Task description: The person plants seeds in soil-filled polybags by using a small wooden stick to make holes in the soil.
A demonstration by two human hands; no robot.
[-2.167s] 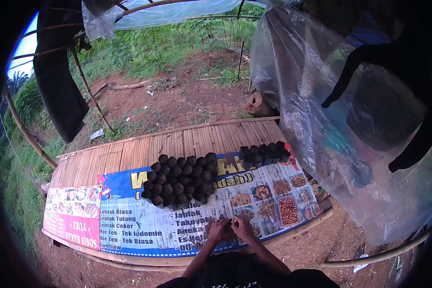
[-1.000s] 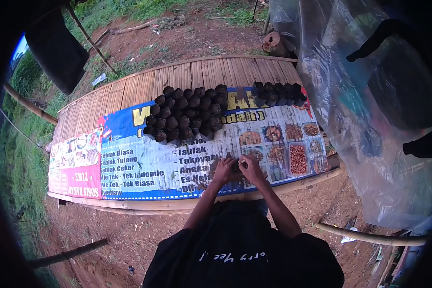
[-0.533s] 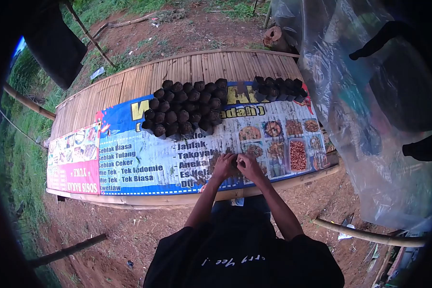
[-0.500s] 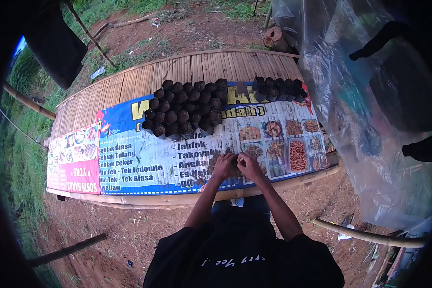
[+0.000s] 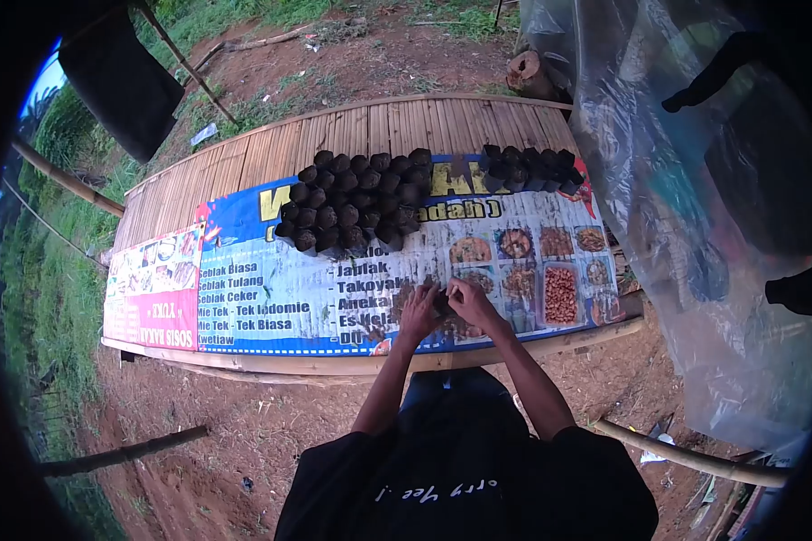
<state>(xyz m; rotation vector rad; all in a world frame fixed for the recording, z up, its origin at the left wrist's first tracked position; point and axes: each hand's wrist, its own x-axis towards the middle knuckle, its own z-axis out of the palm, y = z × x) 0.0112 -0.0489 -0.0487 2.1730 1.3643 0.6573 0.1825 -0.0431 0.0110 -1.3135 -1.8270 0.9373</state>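
Observation:
My left hand (image 5: 419,311) is closed round a small black planting bag (image 5: 441,305) standing on the printed banner (image 5: 289,298). My right hand (image 5: 467,299) is at the bag's right side by its top, fingers bent and pressed together; whatever they pinch is too small to see. Loose dark soil (image 5: 415,293) is scattered on the banner around both hands. To the right lies a clear plastic tray (image 5: 560,296) of reddish-brown seeds. Beyond my hands stands a large cluster of soil-filled black bags (image 5: 356,203), packed side by side.
A smaller group of black bags (image 5: 530,169) stands at the far right of the bamboo table (image 5: 379,126). Clear plastic sheeting (image 5: 632,225) hangs along the right side. Bamboo poles (image 5: 686,455) cross the ground nearby, and a dark cloth (image 5: 122,86) hangs at upper left.
The view has shifted slightly, so the table sits a little further right. My right hand has lifted slightly away from the bag's top; my left hand keeps its place on the bag.

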